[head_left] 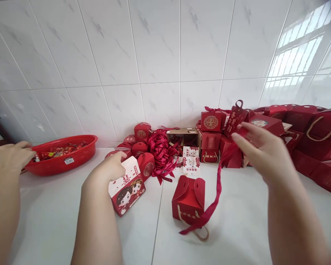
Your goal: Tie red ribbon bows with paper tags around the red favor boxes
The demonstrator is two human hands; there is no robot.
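Observation:
My left hand (107, 171) is closed on a red and white gift box (132, 187) printed with two cartoon figures; its white flap stands up. My right hand (260, 149) is raised and pinches one end of a dark red ribbon (216, 195). The ribbon hangs down, its loose end crossing the front of a red gift box (187, 193) with rope handles. That box stands upright between my hands, touched by neither, its rounded top flaps folded together. At the far left, another person's hand (12, 158) rests at the rim of a red basin (84, 154).
Wrapped sweets (63, 150) lie in the basin. A heap of red ribbon (162, 152) and small round red boxes (146, 165) sit near the tiled wall (160, 48). Printed cards (191, 165) lie beside them. Red gift boxes (211, 141) are stacked at the right.

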